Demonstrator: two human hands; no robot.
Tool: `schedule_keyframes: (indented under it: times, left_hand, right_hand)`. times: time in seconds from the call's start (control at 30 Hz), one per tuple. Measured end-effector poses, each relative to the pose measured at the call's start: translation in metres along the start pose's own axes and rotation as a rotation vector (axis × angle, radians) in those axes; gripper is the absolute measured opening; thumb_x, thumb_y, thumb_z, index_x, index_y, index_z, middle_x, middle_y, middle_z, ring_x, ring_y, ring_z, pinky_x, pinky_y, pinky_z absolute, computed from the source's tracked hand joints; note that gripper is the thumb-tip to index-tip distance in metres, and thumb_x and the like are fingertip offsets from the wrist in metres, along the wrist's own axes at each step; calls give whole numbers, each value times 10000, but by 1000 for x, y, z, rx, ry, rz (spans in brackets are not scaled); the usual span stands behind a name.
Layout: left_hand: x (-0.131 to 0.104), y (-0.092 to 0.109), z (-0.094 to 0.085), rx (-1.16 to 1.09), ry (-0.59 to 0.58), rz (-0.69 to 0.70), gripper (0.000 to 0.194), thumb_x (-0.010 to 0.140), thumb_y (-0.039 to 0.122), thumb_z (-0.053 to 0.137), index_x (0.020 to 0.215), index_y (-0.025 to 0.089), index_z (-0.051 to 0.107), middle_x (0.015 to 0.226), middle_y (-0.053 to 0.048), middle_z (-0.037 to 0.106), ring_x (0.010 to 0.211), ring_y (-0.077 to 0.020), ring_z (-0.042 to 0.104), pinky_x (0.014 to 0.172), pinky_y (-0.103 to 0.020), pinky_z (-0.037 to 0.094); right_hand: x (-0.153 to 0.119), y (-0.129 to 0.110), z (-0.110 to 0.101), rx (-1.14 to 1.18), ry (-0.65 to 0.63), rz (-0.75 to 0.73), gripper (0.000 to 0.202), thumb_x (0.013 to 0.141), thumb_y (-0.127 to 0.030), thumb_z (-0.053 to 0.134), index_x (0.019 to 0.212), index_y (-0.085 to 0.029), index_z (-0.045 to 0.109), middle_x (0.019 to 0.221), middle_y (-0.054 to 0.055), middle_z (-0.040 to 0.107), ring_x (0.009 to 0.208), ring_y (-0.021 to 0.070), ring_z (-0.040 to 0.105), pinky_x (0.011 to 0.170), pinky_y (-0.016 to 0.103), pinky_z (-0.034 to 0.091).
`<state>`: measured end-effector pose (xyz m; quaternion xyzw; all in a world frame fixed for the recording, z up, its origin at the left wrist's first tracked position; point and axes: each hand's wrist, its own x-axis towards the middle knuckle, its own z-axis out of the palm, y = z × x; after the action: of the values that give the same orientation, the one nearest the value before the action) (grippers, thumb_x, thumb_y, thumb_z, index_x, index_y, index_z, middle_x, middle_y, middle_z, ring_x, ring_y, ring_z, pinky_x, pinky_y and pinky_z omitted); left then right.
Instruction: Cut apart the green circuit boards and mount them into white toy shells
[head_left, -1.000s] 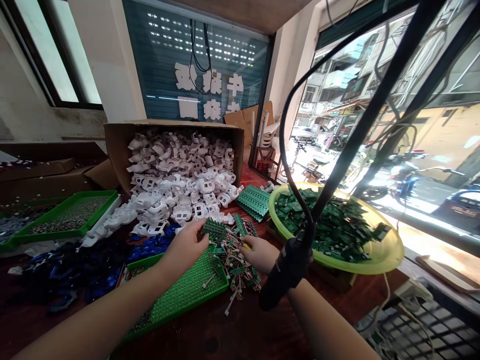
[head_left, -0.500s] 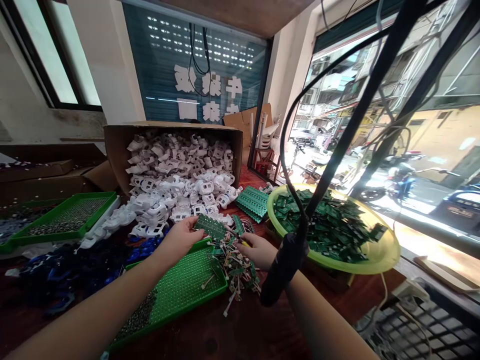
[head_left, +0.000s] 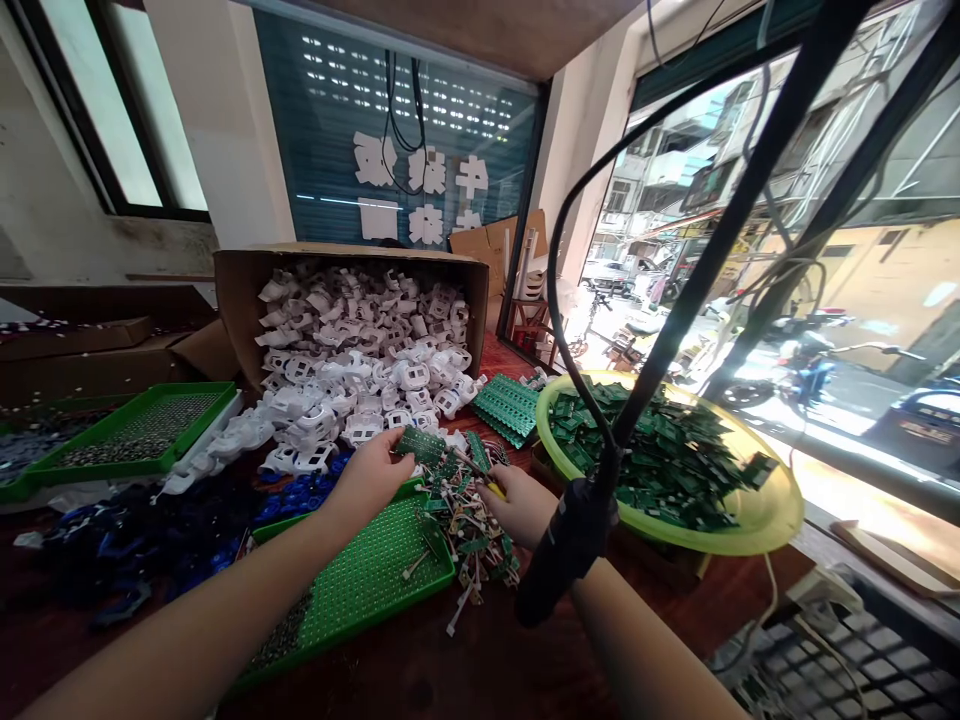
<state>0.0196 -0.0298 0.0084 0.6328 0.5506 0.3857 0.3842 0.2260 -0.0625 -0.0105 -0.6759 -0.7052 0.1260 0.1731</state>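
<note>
My left hand [head_left: 373,468] pinches the end of a green circuit board panel [head_left: 420,446] between thumb and fingers. Closed round the yellow grip of a slim dark metal tool [head_left: 474,468] is my right hand [head_left: 521,503]; the tool's kind is unclear. Its tip points toward the panel's right end, and I cannot tell whether they touch. Just beneath both hands lies a heap of small boards with wires and white connectors [head_left: 474,545]. A green perforated tray [head_left: 367,570] sits below my left hand, with small metal parts [head_left: 281,630] at its near left end.
A yellow basin [head_left: 780,515] full of small green boards stands right. Behind are stacked green panels [head_left: 506,408] and a cardboard box [head_left: 238,310] spilling white plastic shells [head_left: 367,375]. Blue parts [head_left: 300,495] and another green tray [head_left: 225,395] lie left. A black handle [head_left: 562,550] hangs before my right forearm.
The camera view has shifted slightly. My left hand and the panel are a little farther right and higher, and more of the tool's shaft shows between the panel and my right hand.
</note>
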Motion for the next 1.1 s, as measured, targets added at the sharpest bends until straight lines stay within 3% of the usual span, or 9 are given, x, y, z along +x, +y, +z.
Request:
schedule_keyframes:
  times: [0.13,0.3,0.47,0.63,0.8,0.97,1.1]
  left_hand:
    - [11,-6,-6,-72,-15,-3,592,663,309,608,1209,106,503,1119,-136,612,920,-275,598,670,-276,469]
    - [11,-13,1,-168,-89,8,621,672,296,607,1234,83,453,1255,-171,519,1019,-285,571,768,-315,484]
    - [8,-10,5,-189,-174,44,531,701,302,583,1182,96,494,1167,-136,587,952,-245,607,786,-316,484]
    - [1,-1,8,-112,-156,82,364,692,283,567,1022,133,588,938,-71,664,843,-229,619,699,-292,479]
    - [0,3,16,-20,-68,115,193,677,276,562,824,166,624,726,-19,635,720,-214,589,623,-277,433]
    - [15,0,14,-76,-62,88,302,665,255,565,941,138,600,836,-42,663,751,-213,605,653,-280,444]
    - [14,-1,15,-178,-84,53,317,649,237,591,949,134,595,875,-40,673,827,-220,613,711,-280,465]
  right_hand:
    - [3,9,3,-12,53,18,331,806,-357,491,1021,-120,573,967,148,538,923,285,511,775,366,349]
    - [4,8,3,79,-25,-48,280,804,-381,484,939,-161,592,893,77,559,842,212,538,742,302,383]
    - [-2,1,-1,161,-102,-105,203,821,-343,440,786,-178,552,669,-15,533,628,130,520,561,219,356]
    - [-6,-4,-2,130,-63,-65,168,812,-286,443,696,-181,504,551,-37,459,526,108,458,499,215,285]
    - [-1,0,5,52,43,-35,176,810,-298,459,693,-183,525,658,5,527,615,135,490,554,240,293]
    - [6,14,13,4,133,3,173,783,-324,496,818,-178,584,808,71,544,775,207,510,658,285,327]
    - [5,14,12,65,106,10,214,765,-380,516,806,-182,587,801,68,537,767,209,503,665,293,343]
